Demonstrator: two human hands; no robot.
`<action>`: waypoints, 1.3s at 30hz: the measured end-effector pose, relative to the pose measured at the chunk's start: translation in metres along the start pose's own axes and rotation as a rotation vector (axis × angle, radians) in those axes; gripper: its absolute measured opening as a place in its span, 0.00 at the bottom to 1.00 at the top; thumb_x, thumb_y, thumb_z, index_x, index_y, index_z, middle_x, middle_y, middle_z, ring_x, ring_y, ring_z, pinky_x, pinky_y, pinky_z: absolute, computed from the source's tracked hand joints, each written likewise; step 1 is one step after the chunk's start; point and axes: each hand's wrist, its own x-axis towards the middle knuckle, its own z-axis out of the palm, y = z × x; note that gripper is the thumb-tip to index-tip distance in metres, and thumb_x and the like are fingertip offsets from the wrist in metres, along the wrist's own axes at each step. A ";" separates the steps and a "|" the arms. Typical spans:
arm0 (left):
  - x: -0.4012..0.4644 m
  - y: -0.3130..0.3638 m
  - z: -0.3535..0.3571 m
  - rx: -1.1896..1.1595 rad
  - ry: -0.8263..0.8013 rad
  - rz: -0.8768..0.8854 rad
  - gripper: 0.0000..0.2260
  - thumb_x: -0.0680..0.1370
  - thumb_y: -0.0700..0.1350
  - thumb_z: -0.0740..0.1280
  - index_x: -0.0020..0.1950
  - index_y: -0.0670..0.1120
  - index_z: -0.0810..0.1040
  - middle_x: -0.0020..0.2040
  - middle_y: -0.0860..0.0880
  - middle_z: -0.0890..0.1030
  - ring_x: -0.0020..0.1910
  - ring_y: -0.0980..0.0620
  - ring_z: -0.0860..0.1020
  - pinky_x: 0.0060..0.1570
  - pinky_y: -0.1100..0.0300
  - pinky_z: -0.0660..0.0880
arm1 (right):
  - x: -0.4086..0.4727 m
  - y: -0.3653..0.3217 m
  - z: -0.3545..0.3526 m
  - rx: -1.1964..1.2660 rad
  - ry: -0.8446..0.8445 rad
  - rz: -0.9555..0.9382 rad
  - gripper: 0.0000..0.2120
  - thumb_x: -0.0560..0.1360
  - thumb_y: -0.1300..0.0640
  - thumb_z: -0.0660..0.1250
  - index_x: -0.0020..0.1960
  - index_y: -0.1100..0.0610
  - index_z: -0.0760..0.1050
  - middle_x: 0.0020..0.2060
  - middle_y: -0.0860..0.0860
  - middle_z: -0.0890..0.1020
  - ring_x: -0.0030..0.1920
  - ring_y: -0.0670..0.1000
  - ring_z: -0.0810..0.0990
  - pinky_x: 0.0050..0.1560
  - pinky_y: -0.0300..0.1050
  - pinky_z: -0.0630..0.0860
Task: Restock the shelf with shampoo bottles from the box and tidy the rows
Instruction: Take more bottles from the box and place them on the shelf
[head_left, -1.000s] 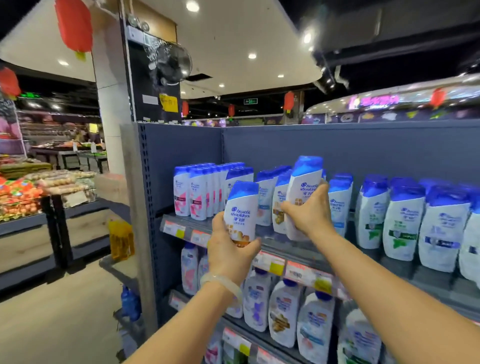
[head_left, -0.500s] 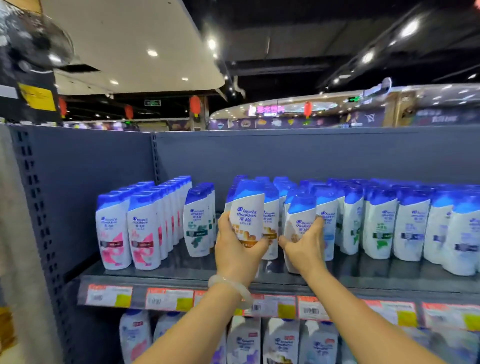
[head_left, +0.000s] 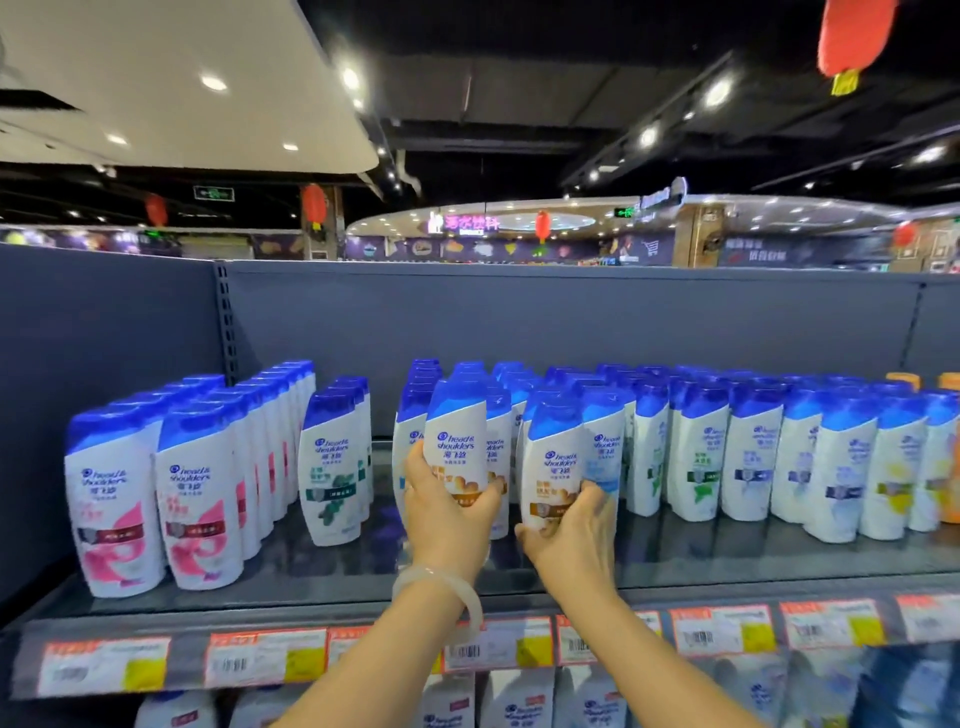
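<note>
Two brown-label shampoo bottles were in hand at the shelf's (head_left: 519, 587) near-middle. Left hand (head_left: 447, 519) curled round the left bottle (head_left: 456, 447) low down, w/ thumb on its left side; right hand (head_left: 571, 530) cupped the right bottle (head_left: 551, 467) at its base. Both looked like stiff, smooth plastic, prob. slick & moderately heavy, so low-waist holds suit. Pink-label rows (head_left: 156, 499) stood far left, a green-label row (head_left: 332, 467) between, more rows right. Price tags (head_left: 260, 660) ran along the near edge.
</note>
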 end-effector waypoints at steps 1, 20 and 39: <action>0.000 -0.001 0.004 0.002 0.002 0.000 0.35 0.68 0.41 0.75 0.68 0.49 0.59 0.58 0.46 0.73 0.55 0.49 0.75 0.48 0.56 0.77 | 0.002 0.000 0.000 0.004 -0.011 0.009 0.36 0.67 0.53 0.75 0.66 0.60 0.58 0.62 0.57 0.66 0.63 0.55 0.67 0.61 0.48 0.71; -0.004 -0.018 0.030 0.271 -0.005 -0.010 0.37 0.66 0.44 0.77 0.67 0.46 0.58 0.63 0.44 0.63 0.64 0.48 0.64 0.60 0.53 0.70 | 0.006 0.001 0.002 0.052 -0.027 0.022 0.31 0.71 0.53 0.71 0.66 0.57 0.57 0.64 0.56 0.64 0.65 0.55 0.67 0.60 0.50 0.73; -0.004 -0.032 0.019 0.385 -0.078 -0.062 0.30 0.66 0.49 0.76 0.63 0.52 0.65 0.59 0.46 0.70 0.60 0.46 0.71 0.59 0.48 0.74 | 0.005 0.001 0.004 0.034 -0.055 0.042 0.34 0.70 0.53 0.72 0.67 0.56 0.55 0.65 0.56 0.63 0.66 0.54 0.66 0.60 0.49 0.74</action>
